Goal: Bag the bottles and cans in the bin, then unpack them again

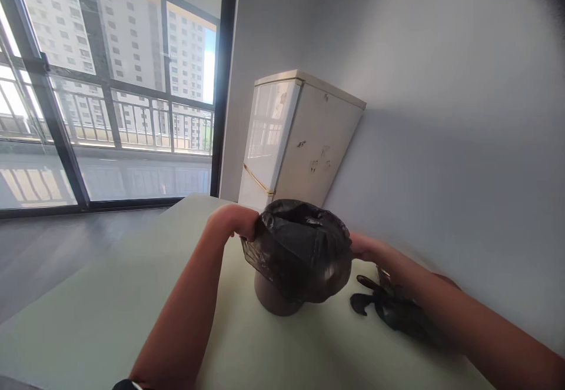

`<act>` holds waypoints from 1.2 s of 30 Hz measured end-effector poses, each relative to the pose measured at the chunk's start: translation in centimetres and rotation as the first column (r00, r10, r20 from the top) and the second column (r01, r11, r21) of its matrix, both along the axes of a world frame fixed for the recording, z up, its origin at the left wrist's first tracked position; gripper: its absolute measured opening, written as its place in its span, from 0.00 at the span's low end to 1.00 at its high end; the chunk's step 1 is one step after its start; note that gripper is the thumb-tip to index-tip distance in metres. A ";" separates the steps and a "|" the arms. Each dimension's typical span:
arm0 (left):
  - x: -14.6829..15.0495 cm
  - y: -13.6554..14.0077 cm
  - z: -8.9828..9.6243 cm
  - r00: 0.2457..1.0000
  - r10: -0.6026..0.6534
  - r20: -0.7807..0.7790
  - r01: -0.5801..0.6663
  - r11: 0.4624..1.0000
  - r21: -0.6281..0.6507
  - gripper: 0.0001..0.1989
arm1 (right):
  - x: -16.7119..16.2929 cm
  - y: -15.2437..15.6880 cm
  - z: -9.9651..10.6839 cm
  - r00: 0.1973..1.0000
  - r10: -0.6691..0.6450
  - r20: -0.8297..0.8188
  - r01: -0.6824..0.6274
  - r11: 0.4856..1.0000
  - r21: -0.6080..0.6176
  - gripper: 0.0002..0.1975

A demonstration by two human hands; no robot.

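A black plastic bag [309, 255] is draped over the top of a brown round bin [276, 297], its film hanging down the outside. Only the lower part of the bin shows, standing on the pale table. On the left, my left hand [236, 220] is closed on the bag at its rim, fingertips tucked into the film. Across from it, my right hand [364, 246] grips the bag's right edge, with its fingers partly hidden behind the plastic. The bag's mouth gapes at the top between both hands.
More black plastic bags [388, 307] lie crumpled on the table [132, 319], under my right forearm. Behind the table stands a white refrigerator [318, 143] against the grey wall [441, 143]. Glass sliding doors [145, 172] are at the left.
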State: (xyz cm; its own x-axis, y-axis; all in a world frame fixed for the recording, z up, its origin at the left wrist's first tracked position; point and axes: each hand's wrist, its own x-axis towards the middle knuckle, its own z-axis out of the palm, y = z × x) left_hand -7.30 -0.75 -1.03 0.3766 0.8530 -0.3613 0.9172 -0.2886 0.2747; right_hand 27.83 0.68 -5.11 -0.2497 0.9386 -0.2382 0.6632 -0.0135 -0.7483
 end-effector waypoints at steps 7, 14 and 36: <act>-0.7 -0.1 0.8 0.996 0.060 -0.059 -0.058 0.997 0.045 0.13 | 1.5 -3.0 1.8 0.974 -0.193 0.121 0.103 0.846 0.523 0.10; -2.9 -1.4 2.1 0.976 0.051 0.210 -0.091 0.979 0.184 0.32 | 2.3 -10.9 1.0 0.948 -0.012 0.319 -0.315 0.121 0.941 0.17; 3.5 -0.1 1.4 0.828 0.056 0.558 -0.211 0.953 0.218 0.20 | 1.0 -10.2 -4.2 0.974 -0.074 0.214 -0.185 0.290 0.939 0.10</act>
State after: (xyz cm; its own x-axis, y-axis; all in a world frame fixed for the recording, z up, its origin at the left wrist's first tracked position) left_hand -3.85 -0.84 0.37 0.3192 0.9417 0.1065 0.6779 -0.3054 0.6687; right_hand 28.81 -9.52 -9.27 -0.3851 0.5178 0.7639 0.7470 0.6610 -0.0715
